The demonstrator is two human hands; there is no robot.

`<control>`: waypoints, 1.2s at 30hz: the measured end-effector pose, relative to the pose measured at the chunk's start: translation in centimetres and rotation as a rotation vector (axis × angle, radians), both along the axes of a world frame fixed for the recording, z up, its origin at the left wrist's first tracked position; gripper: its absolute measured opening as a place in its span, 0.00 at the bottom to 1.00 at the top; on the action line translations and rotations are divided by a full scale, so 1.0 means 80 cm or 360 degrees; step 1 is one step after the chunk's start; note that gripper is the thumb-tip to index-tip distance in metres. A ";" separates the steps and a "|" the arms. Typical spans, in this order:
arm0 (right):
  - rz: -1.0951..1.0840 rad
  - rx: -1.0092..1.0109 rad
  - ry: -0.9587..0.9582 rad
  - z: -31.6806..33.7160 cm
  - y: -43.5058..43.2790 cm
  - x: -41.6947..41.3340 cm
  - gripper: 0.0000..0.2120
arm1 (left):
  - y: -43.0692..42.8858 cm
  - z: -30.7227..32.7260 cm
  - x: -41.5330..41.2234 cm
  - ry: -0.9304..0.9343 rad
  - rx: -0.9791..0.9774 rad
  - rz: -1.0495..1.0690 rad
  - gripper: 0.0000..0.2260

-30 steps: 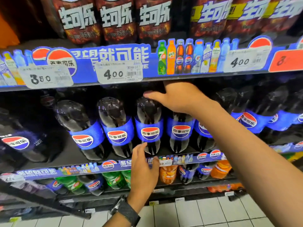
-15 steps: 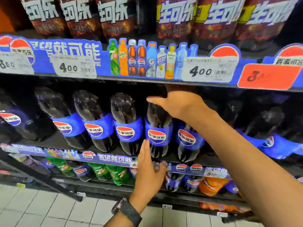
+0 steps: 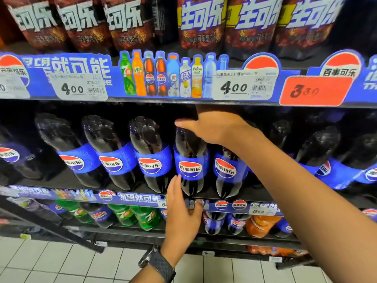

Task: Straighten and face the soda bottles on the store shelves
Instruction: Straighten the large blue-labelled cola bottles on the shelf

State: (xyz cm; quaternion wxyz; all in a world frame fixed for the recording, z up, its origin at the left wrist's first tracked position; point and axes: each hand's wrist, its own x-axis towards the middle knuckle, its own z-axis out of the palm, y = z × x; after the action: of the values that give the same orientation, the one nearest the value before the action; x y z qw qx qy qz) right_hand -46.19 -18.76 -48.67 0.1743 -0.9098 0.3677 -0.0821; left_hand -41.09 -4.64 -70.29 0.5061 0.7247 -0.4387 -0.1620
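Cola bottle (image 3: pixel 190 168) beneath price strip (image 3: pixel 113 87)

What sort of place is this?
Most likely a supermarket drinks aisle: rows of Pepsi bottles, price tags along the shelf edge, and green 7Up bottles lower down.

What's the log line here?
task: facing Pepsi bottle | right hand: holds its top | left hand: touches its lower side | label: facing out
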 end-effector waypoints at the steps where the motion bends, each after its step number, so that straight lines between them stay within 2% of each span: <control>1: -0.0008 -0.0169 -0.0004 -0.001 0.002 -0.005 0.31 | 0.002 0.001 -0.003 -0.0070 -0.0028 0.0065 0.30; 3: -0.0023 -0.0740 -0.0054 -0.003 -0.001 -0.022 0.33 | 0.003 0.001 -0.015 -0.0130 -0.0059 0.0059 0.23; 4: -0.0062 -0.0914 -0.0089 -0.001 -0.004 -0.033 0.33 | 0.001 0.001 -0.024 -0.0103 -0.0033 -0.0031 0.22; 7: -0.0231 -0.1010 0.0060 0.004 -0.019 -0.065 0.32 | -0.013 -0.004 -0.052 0.0010 0.0141 -0.0339 0.30; 12: -0.0422 -0.0640 0.0077 -0.004 -0.029 -0.084 0.35 | -0.036 -0.007 -0.081 0.0036 0.0219 -0.0421 0.38; 18: -0.0326 -0.0321 0.0031 -0.003 -0.040 -0.088 0.35 | -0.037 -0.014 -0.098 -0.0122 0.0210 -0.0286 0.38; 24: -0.0205 0.0058 -0.0272 -0.005 -0.050 -0.105 0.33 | -0.037 -0.015 -0.105 -0.0111 0.0157 -0.0194 0.35; 26: -0.0204 0.0192 -0.0200 -0.004 -0.054 -0.114 0.33 | -0.039 -0.014 -0.105 -0.0101 0.0152 -0.0205 0.37; 29: -0.0234 0.0285 -0.0079 0.001 -0.055 -0.117 0.31 | -0.041 -0.014 -0.105 -0.0106 0.0178 -0.0226 0.38; 36: -0.0053 0.0402 -0.0185 0.006 -0.058 -0.120 0.32 | -0.035 -0.016 -0.109 -0.0161 0.0165 -0.0247 0.36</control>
State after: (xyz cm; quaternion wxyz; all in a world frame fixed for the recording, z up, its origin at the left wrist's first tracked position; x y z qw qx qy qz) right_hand -55.81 -23.42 -48.22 0.3069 -0.8680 0.3796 -0.0907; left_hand -49.82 -7.47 -71.59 0.4312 0.7210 -0.5095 -0.1863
